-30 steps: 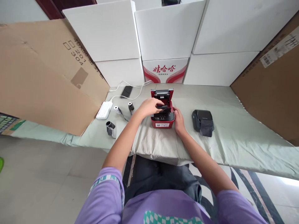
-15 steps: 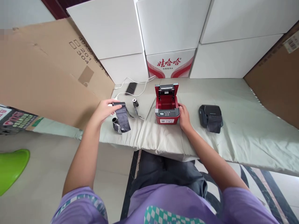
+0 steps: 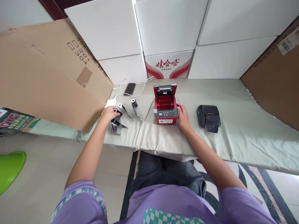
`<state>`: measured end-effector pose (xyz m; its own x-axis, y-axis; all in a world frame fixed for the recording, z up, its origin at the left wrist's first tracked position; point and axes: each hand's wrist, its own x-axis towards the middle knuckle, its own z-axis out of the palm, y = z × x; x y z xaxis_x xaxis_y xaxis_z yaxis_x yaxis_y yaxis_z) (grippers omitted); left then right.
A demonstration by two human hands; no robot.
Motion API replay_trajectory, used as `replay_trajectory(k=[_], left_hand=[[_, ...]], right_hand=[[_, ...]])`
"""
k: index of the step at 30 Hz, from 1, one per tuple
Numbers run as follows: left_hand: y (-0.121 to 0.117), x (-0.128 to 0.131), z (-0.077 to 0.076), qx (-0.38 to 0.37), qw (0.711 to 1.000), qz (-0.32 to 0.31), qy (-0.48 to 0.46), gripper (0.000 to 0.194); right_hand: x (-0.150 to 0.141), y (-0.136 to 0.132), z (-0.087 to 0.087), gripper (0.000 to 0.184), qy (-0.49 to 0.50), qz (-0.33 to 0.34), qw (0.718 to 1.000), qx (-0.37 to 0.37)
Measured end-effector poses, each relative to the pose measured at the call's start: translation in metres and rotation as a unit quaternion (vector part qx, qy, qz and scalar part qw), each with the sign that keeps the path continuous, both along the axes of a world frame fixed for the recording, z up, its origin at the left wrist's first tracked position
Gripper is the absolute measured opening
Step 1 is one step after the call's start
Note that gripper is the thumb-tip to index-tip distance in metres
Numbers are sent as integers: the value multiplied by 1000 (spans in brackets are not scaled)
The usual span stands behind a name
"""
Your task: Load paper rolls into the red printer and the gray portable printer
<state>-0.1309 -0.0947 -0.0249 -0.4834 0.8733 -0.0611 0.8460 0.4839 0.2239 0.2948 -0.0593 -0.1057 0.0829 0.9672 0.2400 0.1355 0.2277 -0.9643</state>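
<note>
My left hand [image 3: 109, 113] is closed on a dark roll of thermal paper [image 3: 117, 112], low over the left part of the table. Just below it lies another dark paper roll [image 3: 115, 122] with its loose end crumpled. To its right are two more rolls, one white-ended [image 3: 121, 106] and one dark [image 3: 134, 103], each with a strip trailing. A red receipt printer [image 3: 165, 119] stands in the middle, its lid up and its paper bay showing. My right hand [image 3: 183, 116] grips the printer's right side; some fingertips are hidden behind it.
A black portable printer [image 3: 209, 118] with dark paper hanging out sits on the right. Behind the rolls lie a black phone-like slab [image 3: 130, 89] and a white cable [image 3: 140, 94] running to a white block [image 3: 110, 102]. White boxes [image 3: 170, 28] and cardboard [image 3: 53, 71] border the table.
My left hand has drawn slightly left and down with the roll, and its hanging strip no longer shows at full length. A white-ended roll is now uncovered. My right hand stays on the printer.
</note>
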Motion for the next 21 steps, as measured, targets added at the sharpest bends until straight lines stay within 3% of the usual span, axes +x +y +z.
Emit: replay_trajectory(k=[3, 6, 10, 16, 21], left_hand=[[-3, 5, 5, -19, 1000, -3, -4, 57], [-18, 0, 16, 22, 999, 11, -30, 67], [-52, -10, 25, 46, 997, 17, -59, 52], [-83, -4, 17, -8, 981, -99, -165, 55], [-91, -4, 10, 34, 991, -102, -82, 51]], right_hand=[[0, 0, 0, 47, 0, 1, 1000, -1], [1, 1, 0, 47, -1, -2, 1000, -3], [0, 1, 0, 46, -6, -2, 1000, -5], [1, 1, 0, 46, -15, -4, 1000, 0], [2, 0, 2, 49, -17, -7, 1000, -10]])
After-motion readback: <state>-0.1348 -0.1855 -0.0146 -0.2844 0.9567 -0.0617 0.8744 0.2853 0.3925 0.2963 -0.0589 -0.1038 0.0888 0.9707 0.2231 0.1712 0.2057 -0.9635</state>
